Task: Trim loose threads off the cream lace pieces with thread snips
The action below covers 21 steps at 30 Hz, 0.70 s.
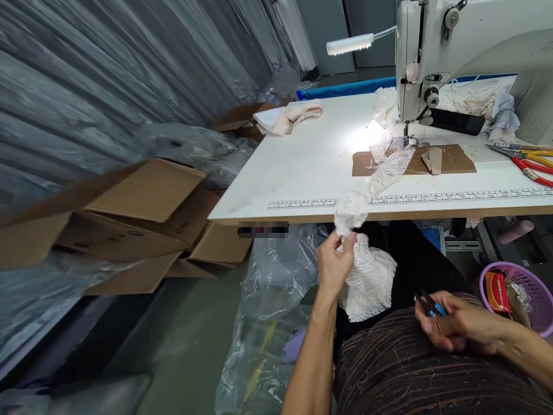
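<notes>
My left hand (335,264) is closed on a strip of white lace (370,282) just below the table's front edge. From my fingers the strip runs up over the edge to the needle area of the sewing machine (408,63), while the rest hangs over my lap, its lower end fringed. Close to my body on the right, my right hand (458,325) is wrapped around small thread snips (432,305) with dark blades and blue parts. The snips are apart from the lace, and my palm partly hides them.
A brown strip (458,158) lies beneath the needle on the white table (302,167). Scissors (533,164) and a black phone-like object (458,121) sit to the right. Folded cloth (289,117) rests at the far left corner. Open cardboard boxes (147,190) stand left; a purple basket (538,288) stands right.
</notes>
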Motion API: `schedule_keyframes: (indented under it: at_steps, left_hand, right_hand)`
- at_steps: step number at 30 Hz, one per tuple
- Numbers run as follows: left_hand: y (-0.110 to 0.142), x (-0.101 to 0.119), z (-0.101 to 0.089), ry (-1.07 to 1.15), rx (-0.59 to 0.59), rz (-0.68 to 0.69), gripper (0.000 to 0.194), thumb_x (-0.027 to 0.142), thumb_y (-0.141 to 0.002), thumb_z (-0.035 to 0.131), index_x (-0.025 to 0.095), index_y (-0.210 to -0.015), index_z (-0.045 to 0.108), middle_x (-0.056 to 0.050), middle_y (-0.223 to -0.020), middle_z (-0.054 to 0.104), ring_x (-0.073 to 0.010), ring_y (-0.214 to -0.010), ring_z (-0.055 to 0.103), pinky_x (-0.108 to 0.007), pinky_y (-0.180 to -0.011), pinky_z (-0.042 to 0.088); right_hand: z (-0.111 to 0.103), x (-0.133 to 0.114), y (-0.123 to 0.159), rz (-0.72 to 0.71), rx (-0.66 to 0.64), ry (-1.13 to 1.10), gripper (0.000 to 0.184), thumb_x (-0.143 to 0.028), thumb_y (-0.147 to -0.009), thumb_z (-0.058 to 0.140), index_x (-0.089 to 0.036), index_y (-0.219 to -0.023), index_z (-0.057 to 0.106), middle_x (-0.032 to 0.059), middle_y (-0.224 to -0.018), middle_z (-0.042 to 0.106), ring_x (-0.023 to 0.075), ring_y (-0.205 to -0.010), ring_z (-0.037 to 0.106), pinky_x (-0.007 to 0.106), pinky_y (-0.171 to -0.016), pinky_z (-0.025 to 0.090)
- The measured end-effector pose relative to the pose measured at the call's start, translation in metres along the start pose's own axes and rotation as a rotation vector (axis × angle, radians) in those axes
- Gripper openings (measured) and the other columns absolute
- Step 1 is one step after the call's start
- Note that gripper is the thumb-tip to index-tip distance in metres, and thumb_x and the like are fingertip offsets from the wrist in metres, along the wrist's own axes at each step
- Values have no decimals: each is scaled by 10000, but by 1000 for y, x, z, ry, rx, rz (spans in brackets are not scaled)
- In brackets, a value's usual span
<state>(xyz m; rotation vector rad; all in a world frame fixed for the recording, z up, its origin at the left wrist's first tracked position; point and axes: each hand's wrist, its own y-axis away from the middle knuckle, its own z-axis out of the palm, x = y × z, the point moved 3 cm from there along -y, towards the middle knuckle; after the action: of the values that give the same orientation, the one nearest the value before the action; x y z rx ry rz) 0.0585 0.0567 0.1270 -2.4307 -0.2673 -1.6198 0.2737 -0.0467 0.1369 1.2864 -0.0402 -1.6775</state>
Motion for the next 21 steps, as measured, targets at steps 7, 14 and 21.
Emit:
schedule_keyframes:
  at_steps: [7, 14, 21]
  left_hand:
    - [12, 9, 1, 348, -474, -236, 432, 541, -593, 841, 147, -684, 689, 23, -587, 585, -88, -554, 467, -203, -544, 362]
    - [21, 17, 11, 403, -588, -248, 440, 553, -612, 844, 149, -729, 714, -5, -640, 649, -106, -586, 528, -219, -584, 413]
    - [17, 15, 3, 323, -516, -212, 431, 558, -646, 814, 149, -716, 698, 7, -636, 623, -107, -590, 510, -216, -575, 383]
  right_hand:
    - [-73, -26, 5, -353, 699, 687, 433, -607, -813, 630, -179, -757, 660, 51, -635, 657, 159, -548, 563, 264, -513, 386]
    - [-56, -67, -52, -667, 575, 629, 409, -511, -810, 670, -178, -1032, 754, 113, -997, 734, 240, -890, 655, 373, -764, 501]
    - [-30, -73, -74, -664, 447, 288, 439, -601, -716, 732, -171, -710, 646, -33, -588, 532, 84, -515, 408, 255, -508, 340]
